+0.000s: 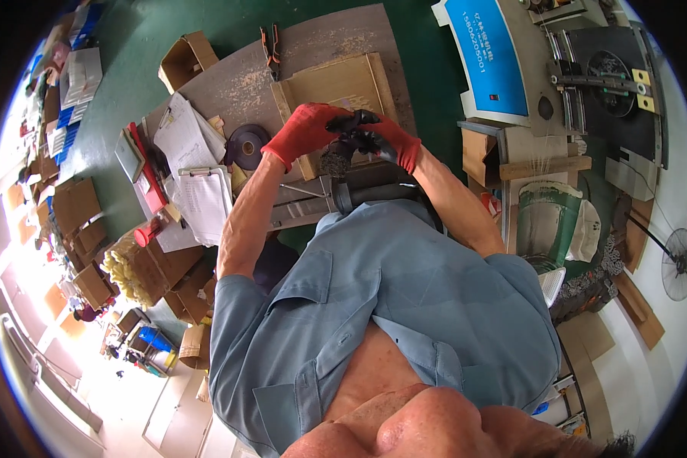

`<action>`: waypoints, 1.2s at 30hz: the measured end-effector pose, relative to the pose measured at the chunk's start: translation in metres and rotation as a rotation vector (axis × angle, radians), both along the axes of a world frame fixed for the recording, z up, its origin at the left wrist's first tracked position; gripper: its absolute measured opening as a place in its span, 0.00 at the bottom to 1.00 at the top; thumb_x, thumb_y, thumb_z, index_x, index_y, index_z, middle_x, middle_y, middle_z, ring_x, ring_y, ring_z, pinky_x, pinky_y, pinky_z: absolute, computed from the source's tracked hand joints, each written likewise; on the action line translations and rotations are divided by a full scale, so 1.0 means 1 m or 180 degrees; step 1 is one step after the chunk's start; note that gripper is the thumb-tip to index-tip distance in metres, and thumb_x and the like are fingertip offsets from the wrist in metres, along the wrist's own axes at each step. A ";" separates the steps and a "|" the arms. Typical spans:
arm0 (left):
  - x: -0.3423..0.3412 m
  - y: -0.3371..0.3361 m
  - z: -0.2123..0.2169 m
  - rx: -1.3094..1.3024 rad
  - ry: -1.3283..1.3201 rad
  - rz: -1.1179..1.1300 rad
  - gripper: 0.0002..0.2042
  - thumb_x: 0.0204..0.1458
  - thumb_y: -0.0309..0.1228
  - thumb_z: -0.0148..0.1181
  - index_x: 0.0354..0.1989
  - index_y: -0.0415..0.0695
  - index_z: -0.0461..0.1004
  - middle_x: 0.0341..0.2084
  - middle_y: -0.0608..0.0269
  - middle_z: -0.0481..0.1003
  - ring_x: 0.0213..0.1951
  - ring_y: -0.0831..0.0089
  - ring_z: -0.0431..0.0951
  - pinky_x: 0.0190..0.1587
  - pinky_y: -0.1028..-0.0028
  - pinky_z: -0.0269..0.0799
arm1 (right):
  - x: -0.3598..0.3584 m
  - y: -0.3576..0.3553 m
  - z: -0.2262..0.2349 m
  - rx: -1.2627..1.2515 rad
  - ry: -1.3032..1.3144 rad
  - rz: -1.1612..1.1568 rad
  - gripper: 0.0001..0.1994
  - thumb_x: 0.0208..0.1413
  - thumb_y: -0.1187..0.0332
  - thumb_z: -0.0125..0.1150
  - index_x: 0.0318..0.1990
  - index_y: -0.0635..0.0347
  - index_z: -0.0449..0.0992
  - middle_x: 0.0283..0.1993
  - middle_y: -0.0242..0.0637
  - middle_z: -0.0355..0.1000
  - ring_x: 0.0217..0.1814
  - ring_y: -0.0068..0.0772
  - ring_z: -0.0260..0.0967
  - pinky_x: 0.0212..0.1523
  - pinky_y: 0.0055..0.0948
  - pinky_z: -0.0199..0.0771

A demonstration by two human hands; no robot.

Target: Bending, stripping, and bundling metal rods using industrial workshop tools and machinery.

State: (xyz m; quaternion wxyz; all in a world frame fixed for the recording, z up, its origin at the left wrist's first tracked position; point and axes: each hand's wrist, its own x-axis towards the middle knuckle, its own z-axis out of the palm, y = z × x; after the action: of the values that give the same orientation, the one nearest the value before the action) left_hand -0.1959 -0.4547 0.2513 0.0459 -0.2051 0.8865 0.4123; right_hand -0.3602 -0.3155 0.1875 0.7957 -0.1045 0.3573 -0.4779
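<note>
Red-and-black gloves cover both hands, which meet over the middle of the counter (237, 84). The left hand (305, 131) is curled, its black fingertips pressed against a small dark part (337, 160) that hangs just below the two hands. The right hand (385, 139) is clenched on the same part from the other side, its fingers bent over the top; what the part is cannot be told, as it is small and mostly covered. Right under the hands lies a brown board (343, 88), reaching toward the counter's far edge. Pliers (271, 47) with orange handles lie near the far edge, just beside the board's corner. A roll of dark tape (247, 146) sits to the left of the left hand, near a clipboard (206, 200) with papers at the counter's left edge. A dark tube (359, 197) runs along the near edge, just below the hands and touching the person's blue shirt (389, 305).
</note>
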 end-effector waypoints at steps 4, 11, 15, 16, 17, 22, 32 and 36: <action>0.002 0.000 -0.008 -0.1017 0.0621 -0.0560 0.23 0.37 0.30 0.67 0.48 0.50 0.76 0.40 0.63 0.77 0.42 0.60 0.76 0.46 0.64 0.71 | 0.010 -0.001 -0.014 -0.0326 0.0009 -0.0255 0.13 0.55 0.69 0.59 0.48 0.59 0.73 0.35 0.32 0.75 0.27 0.19 0.70 0.20 0.21 0.66; 0.013 0.012 -0.014 -0.1589 0.0817 0.0130 0.27 0.30 0.32 0.71 0.47 0.52 0.76 0.39 0.66 0.78 0.42 0.63 0.76 0.48 0.65 0.70 | -0.003 -0.012 -0.021 -0.0237 0.0228 0.0308 0.11 0.55 0.69 0.60 0.44 0.62 0.73 0.34 0.34 0.73 0.27 0.22 0.70 0.22 0.23 0.67; 0.018 0.029 -0.027 -0.0817 0.0927 0.0943 0.25 0.33 0.30 0.71 0.47 0.49 0.77 0.38 0.64 0.79 0.41 0.63 0.78 0.46 0.67 0.73 | -0.001 -0.012 -0.015 -0.1165 0.2763 0.0331 0.11 0.52 0.68 0.60 0.44 0.55 0.75 0.37 0.36 0.74 0.35 0.32 0.74 0.30 0.33 0.72; 0.020 0.034 -0.030 -0.0296 0.0831 0.1422 0.24 0.35 0.30 0.71 0.47 0.48 0.77 0.38 0.62 0.79 0.40 0.64 0.80 0.45 0.68 0.74 | 0.001 -0.013 -0.002 -0.1902 0.4769 0.0362 0.10 0.50 0.68 0.60 0.42 0.53 0.75 0.35 0.36 0.74 0.35 0.37 0.73 0.32 0.35 0.71; 0.019 0.037 -0.032 0.0236 0.0742 0.1871 0.23 0.37 0.29 0.70 0.47 0.47 0.77 0.37 0.60 0.80 0.39 0.66 0.81 0.44 0.70 0.75 | 0.000 -0.015 0.006 -0.1894 0.4775 0.0371 0.10 0.50 0.68 0.60 0.42 0.53 0.75 0.35 0.36 0.74 0.35 0.37 0.73 0.32 0.35 0.71; 0.022 0.042 -0.035 0.0571 0.0608 0.2246 0.21 0.40 0.30 0.69 0.47 0.46 0.78 0.35 0.56 0.80 0.38 0.71 0.81 0.43 0.72 0.74 | -0.002 -0.014 0.009 -0.2508 0.6566 0.0740 0.09 0.52 0.67 0.52 0.41 0.48 0.74 0.38 0.38 0.72 0.40 0.41 0.72 0.42 0.43 0.69; 0.023 0.045 -0.019 0.0707 0.0215 0.2154 0.14 0.49 0.30 0.62 0.45 0.41 0.79 0.28 0.64 0.80 0.32 0.85 0.74 0.39 0.78 0.71 | -0.015 -0.007 0.025 -0.2568 0.6823 0.1172 0.11 0.51 0.67 0.51 0.42 0.52 0.74 0.36 0.38 0.73 0.43 0.41 0.70 0.42 0.44 0.67; 0.028 0.037 -0.013 0.1137 0.0054 0.2121 0.14 0.52 0.31 0.60 0.45 0.38 0.78 0.30 0.63 0.80 0.32 0.84 0.74 0.39 0.78 0.71 | -0.016 -0.002 0.026 -0.2467 0.6711 0.1266 0.12 0.50 0.68 0.52 0.43 0.52 0.74 0.35 0.37 0.73 0.42 0.41 0.71 0.41 0.44 0.66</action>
State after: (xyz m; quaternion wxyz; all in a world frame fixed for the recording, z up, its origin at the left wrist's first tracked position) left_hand -0.1684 -0.4180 0.2379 -0.0630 -0.4675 0.6856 0.5544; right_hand -0.3765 -0.3178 0.2137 0.0752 -0.7473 0.6532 -0.0957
